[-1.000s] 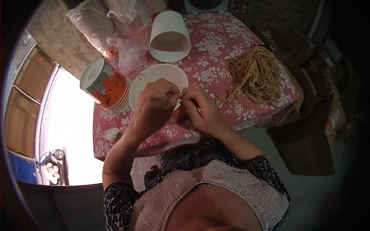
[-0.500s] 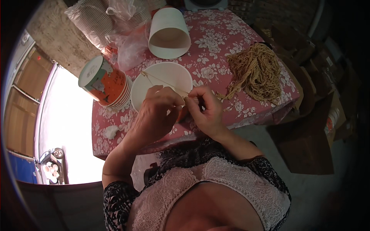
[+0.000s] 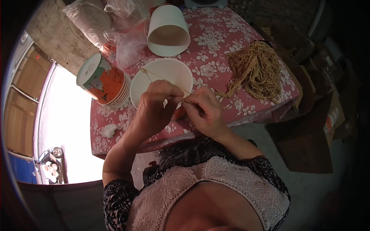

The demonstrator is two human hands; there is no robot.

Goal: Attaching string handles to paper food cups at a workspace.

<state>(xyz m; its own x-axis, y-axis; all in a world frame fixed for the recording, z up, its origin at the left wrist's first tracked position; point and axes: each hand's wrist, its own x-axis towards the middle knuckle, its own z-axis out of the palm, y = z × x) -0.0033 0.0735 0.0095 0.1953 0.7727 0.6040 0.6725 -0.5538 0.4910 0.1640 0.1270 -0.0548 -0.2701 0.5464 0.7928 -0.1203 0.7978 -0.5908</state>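
Note:
In front of me stands a round paper bucket [image 3: 178, 66] with its white inside facing up and a bit of orange outer wall showing below my fingers. A thin tan cord [image 3: 158, 77] runs from its far left rim across the opening to my fingertips. My left hand [image 3: 154, 109] is closed, thumb and forefinger pinching the cord over the near right part of the bucket. My right hand [image 3: 207, 111] pinches right beside it, fingertips nearly touching the left ones. The cord ends between the fingertips are too small to make out. To the right lies a heap of tan cords [image 3: 256, 71].
A flowered pink tablecloth [image 3: 208, 42] covers the table. An empty white bucket [image 3: 168, 30] lies on its side behind; a stack of orange printed buckets [image 3: 104, 82] stands left. Bagged bucket stacks [image 3: 86, 23] fill the far left. Cardboard boxes [image 3: 304, 150] sit right of the table.
My hands stay pinched together at the cord, with the right fingers now more curled and closer to the left. The view has shifted slightly.

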